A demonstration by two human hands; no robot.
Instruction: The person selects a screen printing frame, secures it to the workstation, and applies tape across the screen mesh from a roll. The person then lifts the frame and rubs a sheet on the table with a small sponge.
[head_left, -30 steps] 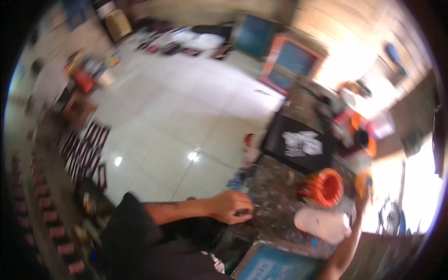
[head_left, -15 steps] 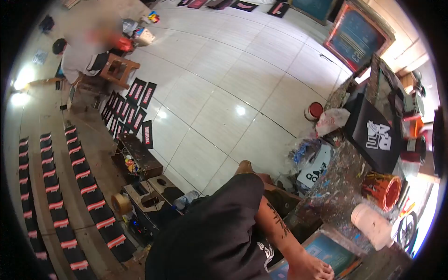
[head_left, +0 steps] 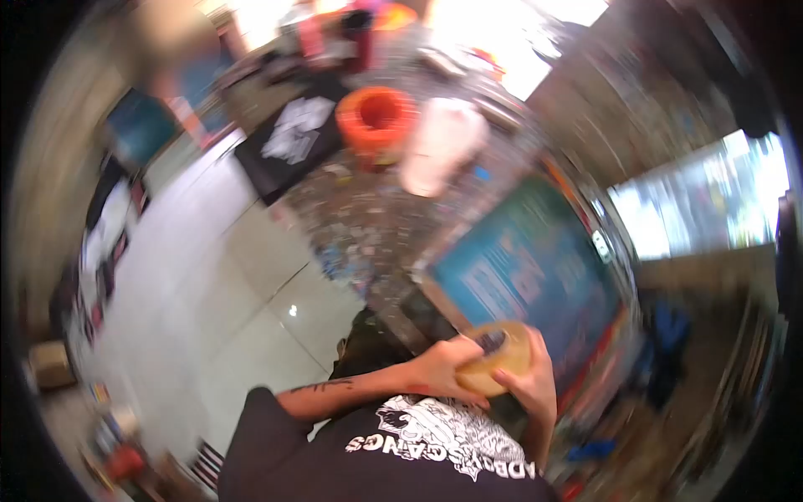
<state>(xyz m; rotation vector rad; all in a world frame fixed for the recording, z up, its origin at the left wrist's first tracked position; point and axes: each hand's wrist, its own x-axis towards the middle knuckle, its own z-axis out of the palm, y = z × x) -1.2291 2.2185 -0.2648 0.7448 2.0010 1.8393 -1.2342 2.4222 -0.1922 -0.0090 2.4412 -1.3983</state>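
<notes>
In the head view we see a round yellowish thing at the lower middle, held low before the body, just above the chest print and against the near edge of a framed blue screen. Its broad face is turned up towards us; the outline is nearly circular, so we can make out only a slight lengthening from lower left to upper right. A dark patch shows near its upper edge, too blurred for us to name. Our left hand is clamped on its left side and our right hand on its right, fingers and thumbs hiding parts of the rim. Beyond, the screen lies aslant and takes up the bench to the right, with the round thing covering a little of its near border. Farther up the bench stand an orange container with its mouth towards us and, just beside it, a pale container slanting from lower left to upper right. Left of these rests a black panel with a white print, smeared past reading. The pale lettering on the screen is blurred too. On our black shirt, the upside-down white lettering gives us "GANGS" and, farther right, "ADBO".
</notes>
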